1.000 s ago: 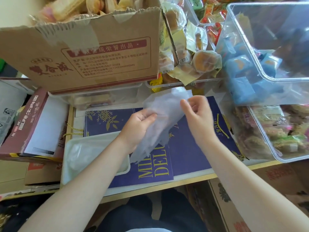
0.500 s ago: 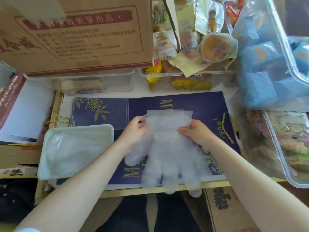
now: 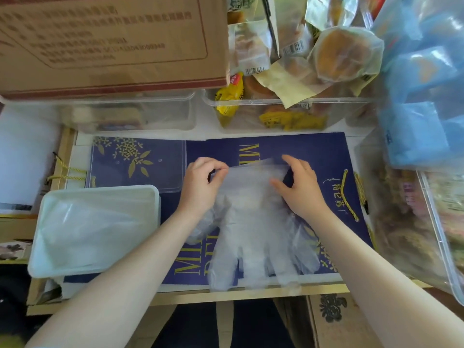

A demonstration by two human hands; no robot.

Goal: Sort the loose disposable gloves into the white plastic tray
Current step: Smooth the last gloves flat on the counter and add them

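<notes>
A clear disposable glove [image 3: 253, 229] lies spread flat on the dark blue printed bag, its fingers pointing toward me and reaching the table's near edge. My left hand [image 3: 200, 187] pinches the left corner of its cuff between thumb and fingers. My right hand [image 3: 298, 187] holds the cuff's right side, thumb on the film and fingers over its far edge. The white plastic tray [image 3: 40, 237] sits to the left of the glove, beyond my left forearm, with clear gloves lying inside it.
A large cardboard box [image 3: 108, 41] rests on clear bins at the back. Wrapped pastries [image 3: 344, 56] fill the middle bin. Clear bins with blue packets [image 3: 424, 96] and snacks crowd the right. A gold cord handle [image 3: 351, 199] lies right of my right hand.
The glove was held up crumpled, then lowered and laid flat on the blue bag. Both hands moved down to the surface at its cuff. The camera tilted down and closer.
</notes>
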